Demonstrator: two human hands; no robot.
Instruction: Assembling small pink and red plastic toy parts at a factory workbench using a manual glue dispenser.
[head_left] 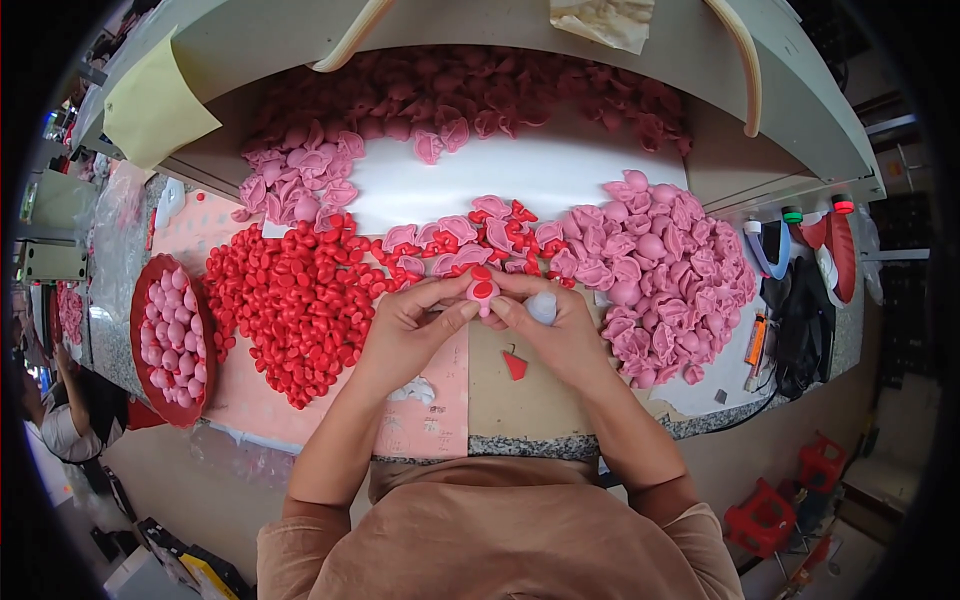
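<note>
In the middle of the workbench, my left hand (425, 318) and my right hand (562, 338) meet, fingertips closed around a small pink and red plastic piece (482, 291). Its red part faces up, with pink showing around and below it. A small whitish translucent bottle (542, 307) is tucked in my right hand, between thumb and fingers. Just beyond my fingers lie loose pink shell-shaped parts (443, 242) mixed with red ones. A heap of small red parts (300, 300) spreads left of my left hand. Right of my right hand is a pile of pink shells (665, 270).
A red tray (140, 345) of round pink parts stands far left. Under the overhanging grey shelf (480, 28) lie more pink shells (310, 175). A red scrap (515, 365) lies below my hands. An orange tube (756, 340) and black cloth (803, 325) sit right; red stools (762, 518) stand behind.
</note>
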